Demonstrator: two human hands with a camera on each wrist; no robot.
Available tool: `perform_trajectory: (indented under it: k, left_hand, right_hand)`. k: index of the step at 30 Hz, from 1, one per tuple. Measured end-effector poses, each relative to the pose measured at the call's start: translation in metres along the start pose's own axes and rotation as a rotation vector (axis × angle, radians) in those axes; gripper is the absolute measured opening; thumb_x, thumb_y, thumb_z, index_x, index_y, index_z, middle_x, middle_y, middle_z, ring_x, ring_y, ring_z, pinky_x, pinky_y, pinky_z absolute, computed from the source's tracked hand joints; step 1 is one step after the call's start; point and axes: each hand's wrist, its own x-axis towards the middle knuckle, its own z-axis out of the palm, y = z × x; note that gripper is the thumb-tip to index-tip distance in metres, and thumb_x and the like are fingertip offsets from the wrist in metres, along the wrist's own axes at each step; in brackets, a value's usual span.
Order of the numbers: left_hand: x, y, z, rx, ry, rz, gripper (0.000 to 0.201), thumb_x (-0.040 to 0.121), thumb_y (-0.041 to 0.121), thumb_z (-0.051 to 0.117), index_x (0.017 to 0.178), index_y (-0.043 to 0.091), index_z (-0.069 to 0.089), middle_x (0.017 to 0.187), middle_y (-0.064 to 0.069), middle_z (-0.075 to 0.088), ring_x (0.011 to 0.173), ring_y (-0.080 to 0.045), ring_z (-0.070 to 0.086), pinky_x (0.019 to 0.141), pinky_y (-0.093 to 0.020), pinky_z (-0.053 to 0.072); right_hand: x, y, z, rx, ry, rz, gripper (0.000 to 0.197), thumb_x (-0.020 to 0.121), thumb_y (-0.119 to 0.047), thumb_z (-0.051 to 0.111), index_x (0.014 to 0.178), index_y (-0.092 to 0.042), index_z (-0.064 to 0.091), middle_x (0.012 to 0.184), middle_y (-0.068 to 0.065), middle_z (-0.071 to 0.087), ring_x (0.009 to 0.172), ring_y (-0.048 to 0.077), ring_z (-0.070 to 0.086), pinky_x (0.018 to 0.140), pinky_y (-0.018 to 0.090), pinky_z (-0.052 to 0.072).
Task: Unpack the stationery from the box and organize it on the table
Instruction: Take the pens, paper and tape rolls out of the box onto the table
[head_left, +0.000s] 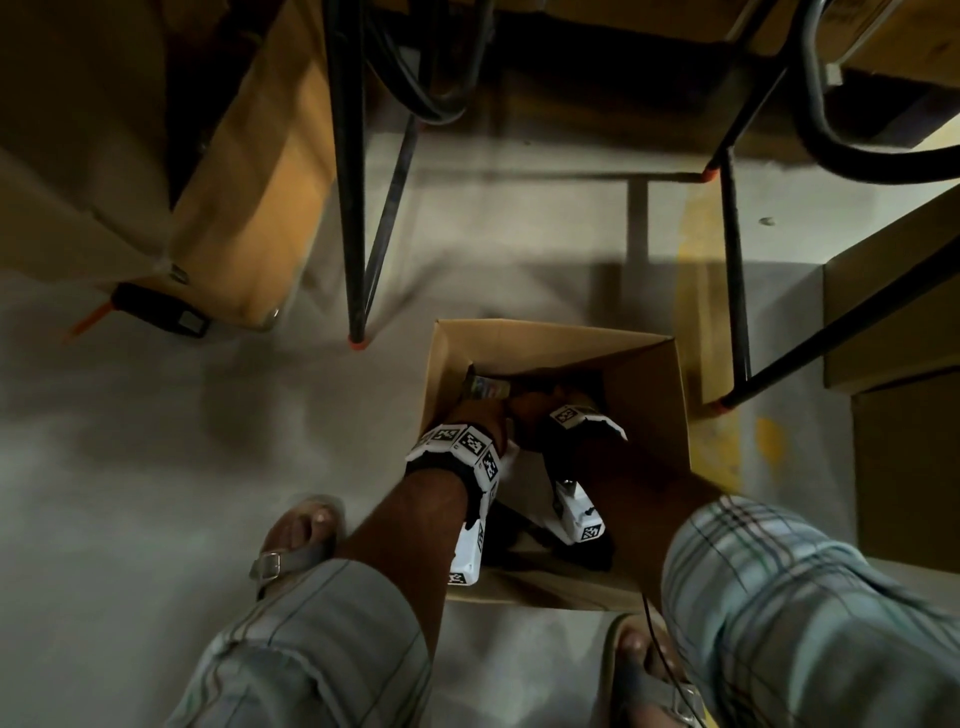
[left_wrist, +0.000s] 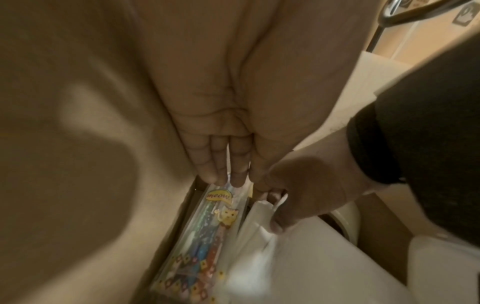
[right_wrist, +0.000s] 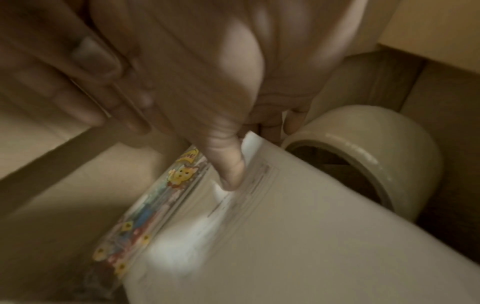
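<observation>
Grey concrete floor (head_left: 208, 441) carries an open brown cardboard box (head_left: 649, 395), and both hands are down inside it. Left hand (left_wrist: 218, 127) reaches with its fingers straight and together, their tips touching the top edge of a clear plastic pack of colourful pens with a yellow cartoon cat and the word "meow" (left_wrist: 207, 236); this grip is flat and extended, closed round nothing. Right hand (right_wrist: 207, 86) pinches a white sheet of printed paper (right_wrist: 298, 226) at its upper corner, the thumb lying on the face of the sheet and the other fingers behind it. That pen pack (right_wrist: 155, 205) stands on edge against the left wall of the box, just beside the paper's left edge. Right of the paper, deeper in the box, a roll of pale translucent packing tape (right_wrist: 369, 156) lies on its side with its hollow core showing. Seen from the head, both wrists wear black-and-white patterned camera mounts, and the left hand (head_left: 483, 410) and right hand (head_left: 540, 402) meet near the far left corner of the box. Black metal legs with orange feet (head_left: 358, 218) stand on the floor beyond the box, and a larger brown carton (head_left: 234, 171) sits far left. Sandalled feet and plaid trouser legs frame the near edge.
</observation>
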Motion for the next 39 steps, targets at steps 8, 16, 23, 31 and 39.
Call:
perform_trajectory:
  k: [8,16,23,31,39]
  left_hand:
    - [-0.023,0.002,0.000,0.001,0.062,0.030,0.039,0.102,0.025,0.038,0.134,0.006,0.049,0.138,-0.016,0.052,0.126,-0.034,0.051,0.102,-0.041,0.041]
    - [-0.108,0.002,-0.030,-0.069,0.164,0.098,0.041,0.099,0.025,0.041,0.137,0.010,0.046,0.141,-0.018,0.048,0.128,-0.033,0.048,0.107,-0.037,0.039]
    - [-0.222,0.013,-0.100,-0.181,0.482,0.136,0.034,0.091,0.026,0.053,0.118,0.005,0.054,0.123,-0.021,0.060,0.116,-0.035,0.058,0.093,-0.040,0.046]
    - [-0.343,0.043,-0.126,-0.739,0.615,0.391,0.075,0.082,0.041,0.070,0.141,0.013,0.034,0.134,-0.011,0.056,0.118,-0.026,0.057,0.102,-0.042,0.046]
    - [-0.435,0.066,-0.138,-0.949,0.662,0.553,0.040,0.091,0.035,0.060,0.126,0.020,0.047,0.112,-0.002,0.067,0.103,-0.023,0.065,0.094,-0.048,0.051]
  right_hand:
    - [-0.027,-0.002,-0.007,0.063,0.097,-0.078,0.049,0.088,-0.039,0.048,0.136,-0.034,0.038,0.142,0.003,0.047,0.130,0.031,0.045,0.105,0.050,0.039]
    - [-0.125,-0.001,-0.088,0.250,0.270,-0.002,0.042,0.092,-0.016,0.054,0.133,-0.015,0.049,0.132,0.011,0.055,0.119,0.032,0.053,0.093,0.034,0.044]
    - [-0.257,-0.007,-0.184,0.384,0.590,-0.005,0.025,0.090,-0.016,0.055,0.114,-0.023,0.059,0.112,0.014,0.066,0.103,0.033,0.061,0.086,0.038,0.051]
    - [-0.410,-0.030,-0.255,0.369,0.929,-0.178,0.020,0.090,-0.016,0.054,0.110,-0.018,0.059,0.100,0.008,0.068,0.093,0.027,0.062,0.075,0.030,0.046]
    - [-0.516,-0.036,-0.293,0.643,1.181,-0.277,0.015,0.090,-0.015,0.059,0.106,-0.014,0.061,0.097,0.003,0.067,0.090,0.021,0.062,0.080,0.037,0.053]
